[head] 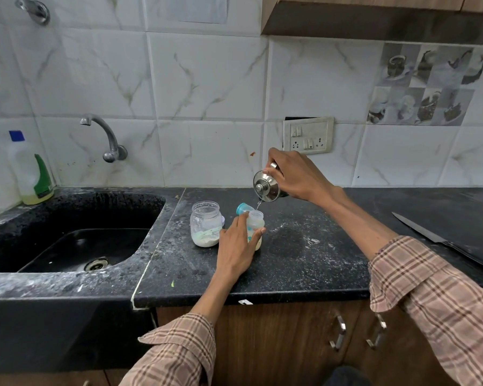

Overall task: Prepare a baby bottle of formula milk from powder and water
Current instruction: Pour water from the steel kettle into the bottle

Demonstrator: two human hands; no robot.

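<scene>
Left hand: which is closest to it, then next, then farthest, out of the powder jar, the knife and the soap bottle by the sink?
Measured from the left hand, which grips the baby bottle:
1. Powder jar, right beside the hand on its left.
2. Knife, off to the right on the counter.
3. Soap bottle, far left, at the wall behind the sink.

A black speckled countertop (304, 263) was seen; the baby bottle (255, 227) and powder jar (205, 224) stood by the left hand (236, 246), a knife (430, 235) lay beyond the right forearm.
</scene>
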